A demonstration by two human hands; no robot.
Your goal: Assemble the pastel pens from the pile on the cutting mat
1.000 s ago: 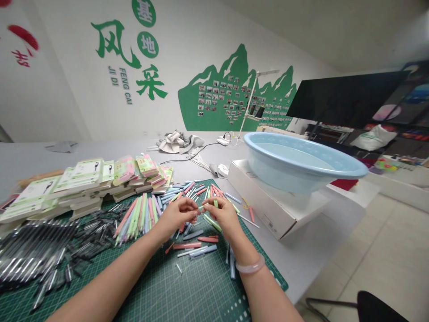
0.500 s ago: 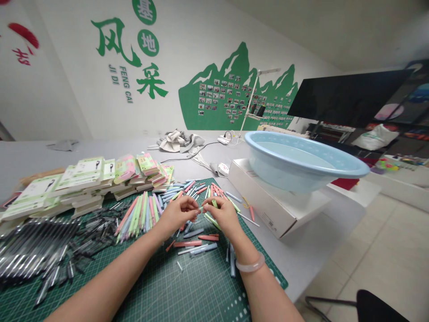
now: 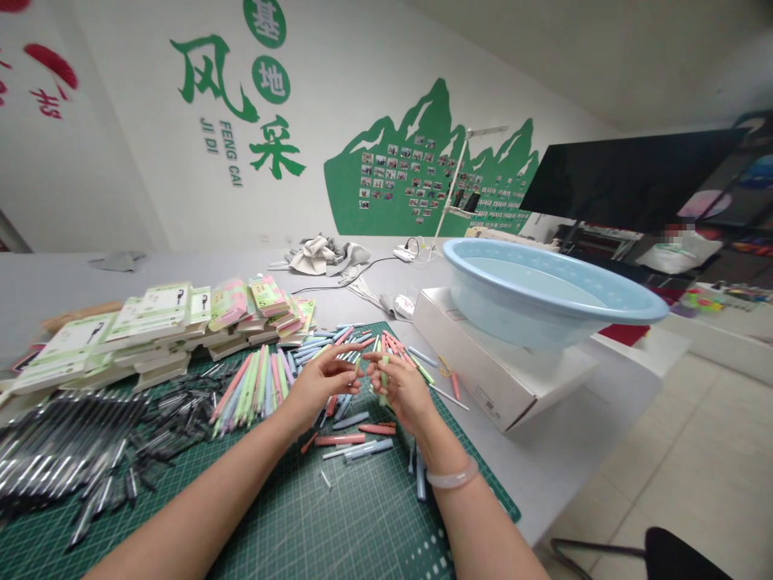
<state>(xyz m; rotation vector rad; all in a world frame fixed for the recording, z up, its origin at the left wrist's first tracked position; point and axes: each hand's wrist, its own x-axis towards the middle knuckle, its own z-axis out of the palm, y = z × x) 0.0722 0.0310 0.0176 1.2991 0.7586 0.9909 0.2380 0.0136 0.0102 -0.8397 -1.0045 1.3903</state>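
Both hands raised just above the green cutting mat [image 3: 338, 524], right hand [image 3: 403, 388] pinching a light green pen barrel [image 3: 384, 379] held near upright, left hand [image 3: 323, 379] just beside it with fingertips pinched on a small part too tiny to identify, pointing toward the barrel

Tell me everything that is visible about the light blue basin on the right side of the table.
The basin is wide, round and shallow, of pale blue plastic as it looks, with a broad flat rim that turns outward. It stands upright on a flat white box, which lies on the grey table, to the right of the green cutting mat. Its inside looks smooth; whether it holds anything cannot be told. Neither hand touches it.
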